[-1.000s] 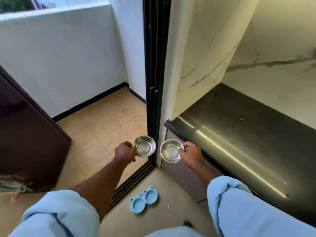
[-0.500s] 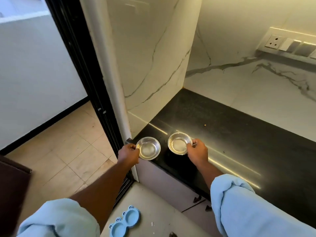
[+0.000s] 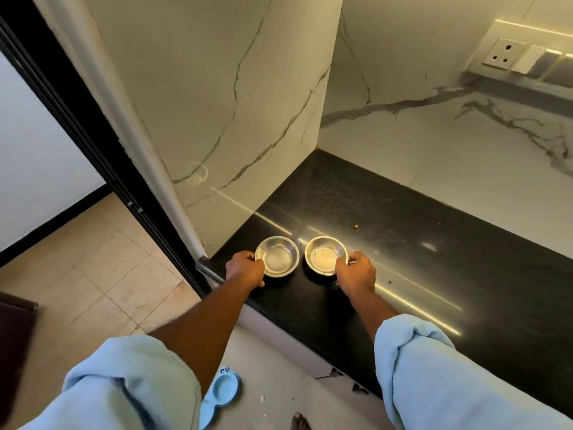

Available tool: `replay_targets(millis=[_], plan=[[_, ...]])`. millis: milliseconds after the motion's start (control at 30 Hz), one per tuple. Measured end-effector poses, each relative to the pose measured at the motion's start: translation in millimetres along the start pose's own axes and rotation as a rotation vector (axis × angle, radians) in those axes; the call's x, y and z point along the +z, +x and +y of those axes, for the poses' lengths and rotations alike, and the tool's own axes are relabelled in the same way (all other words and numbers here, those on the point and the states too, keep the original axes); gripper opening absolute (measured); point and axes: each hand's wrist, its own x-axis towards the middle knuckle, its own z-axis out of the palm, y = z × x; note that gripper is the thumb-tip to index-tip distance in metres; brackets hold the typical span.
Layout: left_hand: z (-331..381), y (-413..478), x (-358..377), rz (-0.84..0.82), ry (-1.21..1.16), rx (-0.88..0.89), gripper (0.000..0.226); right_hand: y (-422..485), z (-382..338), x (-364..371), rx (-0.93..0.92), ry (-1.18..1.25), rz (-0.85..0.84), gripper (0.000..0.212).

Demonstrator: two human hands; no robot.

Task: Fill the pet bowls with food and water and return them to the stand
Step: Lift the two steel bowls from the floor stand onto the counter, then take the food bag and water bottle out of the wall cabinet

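Two small empty steel pet bowls sit side by side at the left end of a black stone counter (image 3: 418, 243). My left hand (image 3: 243, 270) grips the near-left rim of the left bowl (image 3: 278, 257). My right hand (image 3: 356, 273) grips the near-right rim of the right bowl (image 3: 324, 254). Both bowls rest on or just above the counter; I cannot tell which. The light blue double-ring bowl stand (image 3: 221, 391) lies on the floor below, partly hidden by my left sleeve.
A white marble wall (image 3: 217, 103) rises just left of the bowls and another backs the counter. A socket panel (image 3: 508, 55) is at upper right. A black sliding-door frame (image 3: 93, 144) and tiled balcony floor (image 3: 86, 274) lie to the left. A small crumb (image 3: 356, 226) sits on the counter.
Both hands carried the bowls up and forward from beside the door frame onto the counter. The view swung right toward the counter and wall.
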Motion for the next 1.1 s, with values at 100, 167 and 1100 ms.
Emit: replay_targets(millis=[100,167,1100], plan=[[-2,3,3,0.004,-0.008,-0.012,0.016,5,1,-2,-0.005,-0.013,-0.02,0.016],[-3,3,3,0.023,-0.009,-0.003,0.007,8,1,-3,-0.02,-0.021,-0.027,0.021],[68,-89,-44,0.136,0.378,0.594,0.033,-92,-51,-156,-0.503,-0.199,0.338,0.011]])
